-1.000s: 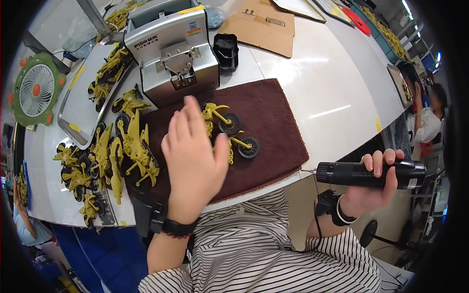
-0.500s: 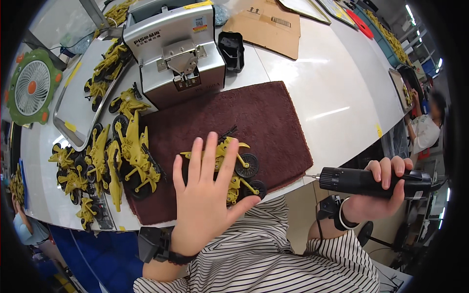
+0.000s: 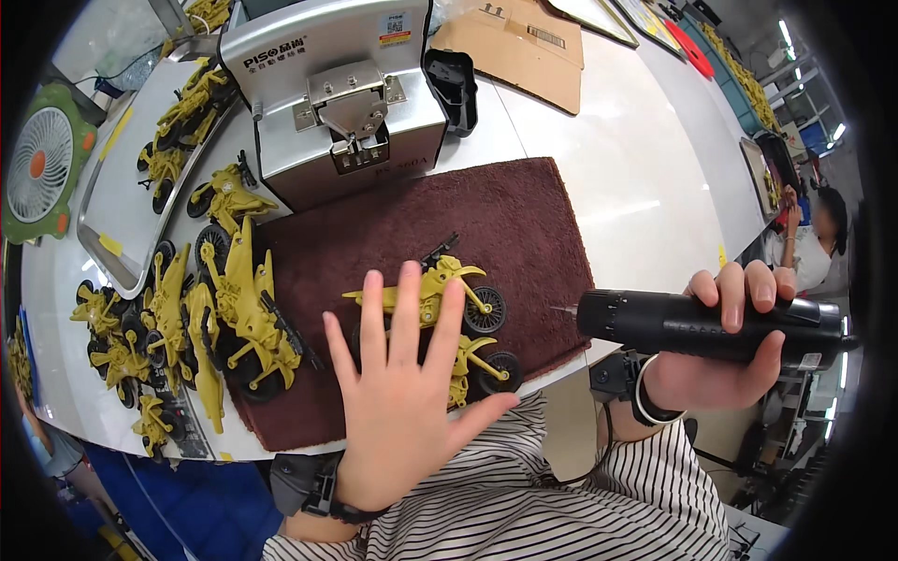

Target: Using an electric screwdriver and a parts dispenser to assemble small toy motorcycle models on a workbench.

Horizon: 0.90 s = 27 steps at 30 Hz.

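Observation:
Two yellow toy motorcycles with black wheels lie side by side on the brown cloth mat [image 3: 505, 215], partly covered by my left hand [image 3: 398, 397]. Of these, the farther toy motorcycle [image 3: 435, 290] shows its handlebar and one wheel, while the nearer toy motorcycle [image 3: 463, 369] is mostly behind my fingers and thumb. My left hand is spread flat over them, palm down. In my right hand [image 3: 739, 327] is a black electric screwdriver [image 3: 645, 323], held level. Its thin bit points left over the mat's right edge, apart from the toys.
A silver screw feeder [image 3: 346, 122] stands behind the mat, beside a black plastic bin [image 3: 454, 89] and flattened cardboard [image 3: 514, 47]. More yellow toy motorcycles [image 3: 248, 318] crowd the left. A metal tray [image 3: 112, 248] and a green fan [image 3: 42, 168] are farther left. Another person [image 3: 809, 243] sits at far right.
My right hand has brought the screwdriver left, so its bit now lies over the mat. My left hand stays spread over the toys, slightly lower in view. The view has shifted a little.

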Each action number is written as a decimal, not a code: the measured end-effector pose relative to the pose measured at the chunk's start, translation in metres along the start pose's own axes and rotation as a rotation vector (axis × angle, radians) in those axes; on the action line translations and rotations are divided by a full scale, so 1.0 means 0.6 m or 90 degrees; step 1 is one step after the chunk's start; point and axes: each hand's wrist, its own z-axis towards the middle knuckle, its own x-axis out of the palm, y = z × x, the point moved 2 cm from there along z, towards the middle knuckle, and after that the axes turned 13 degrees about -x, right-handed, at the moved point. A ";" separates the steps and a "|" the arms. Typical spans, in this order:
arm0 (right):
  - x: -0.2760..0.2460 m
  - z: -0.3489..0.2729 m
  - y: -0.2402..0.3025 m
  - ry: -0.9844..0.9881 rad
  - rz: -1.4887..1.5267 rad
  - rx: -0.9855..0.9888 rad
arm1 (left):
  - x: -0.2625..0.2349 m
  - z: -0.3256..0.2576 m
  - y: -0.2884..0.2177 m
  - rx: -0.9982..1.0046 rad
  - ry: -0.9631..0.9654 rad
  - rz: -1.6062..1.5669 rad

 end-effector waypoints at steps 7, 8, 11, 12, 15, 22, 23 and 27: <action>0.035 -0.012 -0.044 0.166 -0.058 0.135 | 0.023 -0.015 0.037 -0.014 -0.018 -0.107; 0.041 -0.013 -0.046 0.160 -0.068 0.142 | 0.024 -0.017 0.033 -0.012 -0.023 -0.090; 0.042 0.000 -0.037 0.194 -0.058 0.182 | 0.026 -0.016 0.031 -0.010 -0.031 -0.078; 0.053 -0.003 -0.044 0.165 -0.038 0.135 | 0.026 -0.015 0.032 -0.010 -0.036 -0.075; 0.077 0.004 -0.029 0.123 0.073 0.050 | 0.024 -0.014 0.031 -0.005 -0.043 -0.079; 0.116 -0.014 -0.042 0.219 0.117 0.081 | 0.027 -0.015 0.035 -0.019 -0.054 -0.091; 0.114 -0.015 -0.042 0.221 0.116 0.083 | 0.028 -0.014 0.034 -0.024 -0.063 -0.088; 0.117 -0.019 -0.043 0.248 0.076 0.098 | 0.032 -0.014 0.034 -0.031 -0.080 -0.084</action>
